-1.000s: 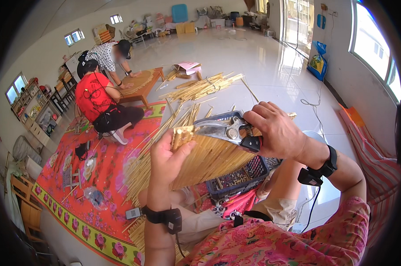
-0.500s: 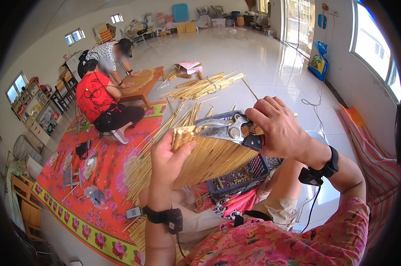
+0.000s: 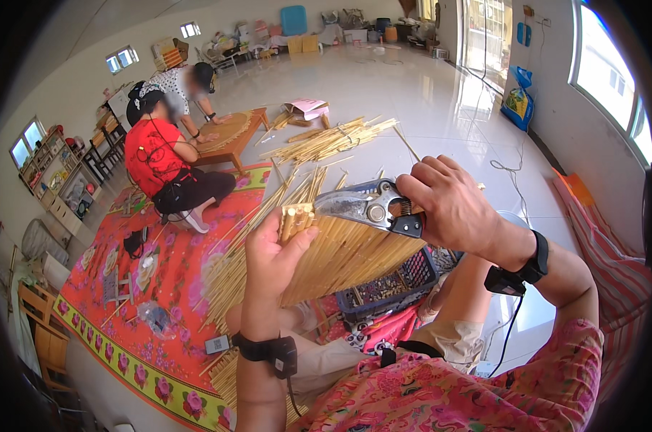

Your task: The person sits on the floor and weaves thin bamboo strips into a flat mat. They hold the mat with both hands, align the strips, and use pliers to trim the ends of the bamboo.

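My left hand [image 3: 272,252] is closed round the end of a woven mat of straw-coloured stalks [image 3: 354,258], its thumb pressed against the cut tips. The mat fans down and right over my lap. In my right hand [image 3: 448,205] is a pair of pruning shears [image 3: 365,207] with grey blades and dark handles. The blades point left and their tips lie right beside the stalk ends at my left hand. Under the mat, a dark plastic basket [image 3: 390,291] holds many short cut pieces.
Loose stalk bundles [image 3: 329,142] lie on the tiled floor ahead. A red floral rug [image 3: 174,288] spreads to the left, with a phone [image 3: 217,345] near my left wrist. Two people, one in a red top [image 3: 153,155], work at a low wooden table [image 3: 232,147]. A cable [image 3: 513,176] trails at right.
The shears have drawn slightly off the stalk ends, their blades now closer together. My left hand keeps its hold. The person in red has raised and turned their head a little.
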Motion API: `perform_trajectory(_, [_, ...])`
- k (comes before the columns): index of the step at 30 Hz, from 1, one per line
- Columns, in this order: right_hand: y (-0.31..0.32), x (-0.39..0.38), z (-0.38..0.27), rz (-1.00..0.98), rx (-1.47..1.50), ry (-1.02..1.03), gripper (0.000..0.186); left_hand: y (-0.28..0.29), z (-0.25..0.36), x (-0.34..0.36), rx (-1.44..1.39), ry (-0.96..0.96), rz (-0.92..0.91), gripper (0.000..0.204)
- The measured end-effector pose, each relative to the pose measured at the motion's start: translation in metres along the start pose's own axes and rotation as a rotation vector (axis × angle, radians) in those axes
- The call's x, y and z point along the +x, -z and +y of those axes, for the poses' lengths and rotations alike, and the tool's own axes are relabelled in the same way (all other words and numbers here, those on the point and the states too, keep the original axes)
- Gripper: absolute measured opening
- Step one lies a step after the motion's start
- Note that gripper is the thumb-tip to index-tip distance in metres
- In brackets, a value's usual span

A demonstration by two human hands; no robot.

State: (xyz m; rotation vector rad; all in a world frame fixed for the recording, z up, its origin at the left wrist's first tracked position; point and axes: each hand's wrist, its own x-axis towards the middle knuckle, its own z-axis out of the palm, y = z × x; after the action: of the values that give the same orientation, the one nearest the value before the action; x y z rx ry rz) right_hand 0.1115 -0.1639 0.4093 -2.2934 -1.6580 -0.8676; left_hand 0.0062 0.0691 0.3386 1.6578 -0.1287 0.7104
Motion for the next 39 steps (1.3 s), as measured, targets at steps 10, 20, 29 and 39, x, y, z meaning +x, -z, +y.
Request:
perform_trajectory(10, [-0.004, -0.003, -0.001, 0.021, 0.194, -0.128, 0.028, 0.007, 0.007, -0.005, -0.042, 0.041, 0.0, 0.022])
perform_trajectory(20, [0.006, 0.002, -0.005, -0.013, 0.109, -0.075, 0.033, 0.008, 0.002, -0.003, -0.002, -0.003, -0.032, 0.024])
perform_trajectory(29, [0.005, 0.003, -0.003, -0.006, 0.042, -0.009, 0.03, 0.008, 0.0, -0.003, 0.0, -0.002, -0.016, 0.024])
perform_trajectory(39, [0.002, 0.004, -0.005, -0.034, 0.028, -0.001, 0.024, 0.009, 0.0, -0.003, -0.038, 0.025, 0.004, 0.024])
